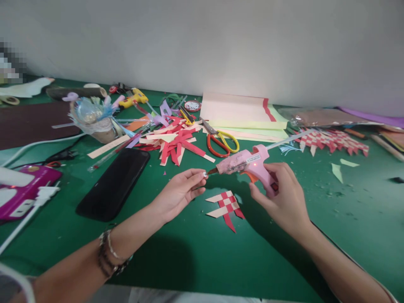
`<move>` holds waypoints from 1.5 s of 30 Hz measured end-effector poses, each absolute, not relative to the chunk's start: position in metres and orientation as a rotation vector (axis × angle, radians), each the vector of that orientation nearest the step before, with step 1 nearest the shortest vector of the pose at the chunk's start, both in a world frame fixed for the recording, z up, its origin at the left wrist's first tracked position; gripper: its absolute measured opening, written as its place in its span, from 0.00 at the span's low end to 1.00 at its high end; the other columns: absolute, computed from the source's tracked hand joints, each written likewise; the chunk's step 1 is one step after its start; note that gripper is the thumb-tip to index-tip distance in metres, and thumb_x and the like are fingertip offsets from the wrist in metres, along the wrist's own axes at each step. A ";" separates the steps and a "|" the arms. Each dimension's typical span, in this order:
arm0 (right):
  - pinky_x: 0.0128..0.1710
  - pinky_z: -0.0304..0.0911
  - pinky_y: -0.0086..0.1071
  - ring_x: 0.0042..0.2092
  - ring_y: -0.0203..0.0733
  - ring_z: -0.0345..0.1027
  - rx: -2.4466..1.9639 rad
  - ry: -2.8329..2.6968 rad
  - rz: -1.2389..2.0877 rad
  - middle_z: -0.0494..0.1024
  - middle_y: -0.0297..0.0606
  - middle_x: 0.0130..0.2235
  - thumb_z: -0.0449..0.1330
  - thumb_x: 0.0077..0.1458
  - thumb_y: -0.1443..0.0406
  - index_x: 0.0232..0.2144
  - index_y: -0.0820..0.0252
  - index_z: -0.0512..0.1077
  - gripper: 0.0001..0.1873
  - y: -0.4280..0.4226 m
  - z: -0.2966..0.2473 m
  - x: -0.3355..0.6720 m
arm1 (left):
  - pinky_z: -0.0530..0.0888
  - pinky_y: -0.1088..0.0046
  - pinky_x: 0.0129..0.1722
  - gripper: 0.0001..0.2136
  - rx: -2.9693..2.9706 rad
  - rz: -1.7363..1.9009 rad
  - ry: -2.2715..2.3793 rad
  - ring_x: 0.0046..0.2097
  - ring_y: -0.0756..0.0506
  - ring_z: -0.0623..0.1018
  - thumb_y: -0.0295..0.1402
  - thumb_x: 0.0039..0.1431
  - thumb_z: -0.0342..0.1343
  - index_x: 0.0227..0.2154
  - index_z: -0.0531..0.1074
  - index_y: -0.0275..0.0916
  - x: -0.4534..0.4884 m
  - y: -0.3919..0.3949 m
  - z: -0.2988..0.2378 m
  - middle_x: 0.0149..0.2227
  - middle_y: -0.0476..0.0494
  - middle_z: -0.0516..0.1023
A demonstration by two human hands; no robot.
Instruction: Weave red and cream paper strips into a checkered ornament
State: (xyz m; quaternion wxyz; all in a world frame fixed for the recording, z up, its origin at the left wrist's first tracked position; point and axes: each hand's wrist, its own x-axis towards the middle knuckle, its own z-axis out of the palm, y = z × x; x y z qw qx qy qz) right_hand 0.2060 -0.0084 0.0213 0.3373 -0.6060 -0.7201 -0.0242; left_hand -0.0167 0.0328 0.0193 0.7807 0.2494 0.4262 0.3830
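My right hand (284, 191) grips a pink glue gun (243, 162) by its handle, with a clear glue stick (287, 139) poking out of its back end. Pinched between the fingertips of my left hand (184, 189) is a tiny white, shiny piece (205, 174), too small to name. The gun's brown nozzle points left and meets or nearly touches this piece. Below the gun, a red and cream woven paper fish (227, 205) lies flat on the green table (202, 261).
Scissors (221, 141) and a pile of red and cream paper strips (176, 141) lie behind my hands. A black phone (114, 183) and a magenta power strip (27, 191) are on the left. Several woven paper fish (337, 142) lie at the right, paper sheets (236, 110) at the back.
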 end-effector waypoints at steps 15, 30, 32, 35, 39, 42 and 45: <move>0.19 0.54 0.27 0.23 0.32 0.56 -1.692 -1.649 0.141 0.63 0.30 0.25 0.60 0.45 0.59 0.36 0.60 0.63 0.17 -0.007 0.027 0.212 | 0.71 0.82 0.29 0.06 0.850 0.790 1.030 0.28 0.55 0.72 0.32 0.48 0.61 0.29 0.72 0.36 -0.018 0.032 0.022 0.26 0.51 0.72; 0.17 0.53 0.30 0.18 0.35 0.56 -1.978 -1.212 0.153 0.66 0.32 0.20 0.61 0.41 0.56 0.35 0.57 0.64 0.19 -0.055 0.033 0.264 | 0.68 0.75 0.35 0.10 2.022 0.582 1.003 0.34 0.49 0.74 0.31 0.52 0.56 0.38 0.67 0.43 -0.001 0.025 0.025 0.33 0.50 0.76; 0.18 0.54 0.32 0.19 0.36 0.57 -2.021 -1.168 0.148 0.67 0.33 0.21 0.62 0.41 0.55 0.35 0.57 0.65 0.19 -0.062 0.027 0.270 | 0.67 0.75 0.34 0.08 2.111 0.550 0.989 0.34 0.49 0.73 0.31 0.52 0.55 0.37 0.68 0.43 0.002 0.026 0.024 0.33 0.50 0.75; 0.19 0.55 0.33 0.19 0.38 0.58 -2.064 -1.087 0.178 0.67 0.35 0.22 0.62 0.40 0.54 0.35 0.57 0.65 0.21 -0.069 0.020 0.276 | 0.66 0.75 0.34 0.07 2.222 0.482 0.974 0.34 0.49 0.73 0.31 0.54 0.52 0.37 0.68 0.42 0.007 0.028 0.024 0.34 0.49 0.75; 0.18 0.55 0.34 0.19 0.38 0.58 -2.102 -1.048 0.221 0.67 0.35 0.22 0.62 0.39 0.53 0.35 0.57 0.65 0.22 -0.073 0.016 0.278 | 0.63 0.74 0.35 0.06 2.368 0.421 0.932 0.36 0.48 0.72 0.31 0.55 0.52 0.37 0.68 0.41 0.013 0.032 0.023 0.34 0.48 0.75; 0.18 0.55 0.33 0.19 0.38 0.58 -2.086 -1.069 0.215 0.67 0.35 0.22 0.62 0.40 0.54 0.35 0.57 0.65 0.21 -0.075 0.015 0.279 | 0.62 0.72 0.37 0.06 2.380 0.414 0.911 0.35 0.47 0.72 0.31 0.55 0.52 0.36 0.68 0.41 0.016 0.034 0.021 0.33 0.48 0.75; 0.16 0.54 0.32 0.18 0.36 0.57 -2.037 -1.091 0.183 0.67 0.34 0.22 0.62 0.40 0.54 0.35 0.57 0.65 0.20 -0.075 0.014 0.278 | 0.61 0.71 0.38 0.06 2.370 0.396 0.910 0.35 0.47 0.72 0.32 0.55 0.52 0.36 0.68 0.41 0.019 0.035 0.020 0.33 0.48 0.76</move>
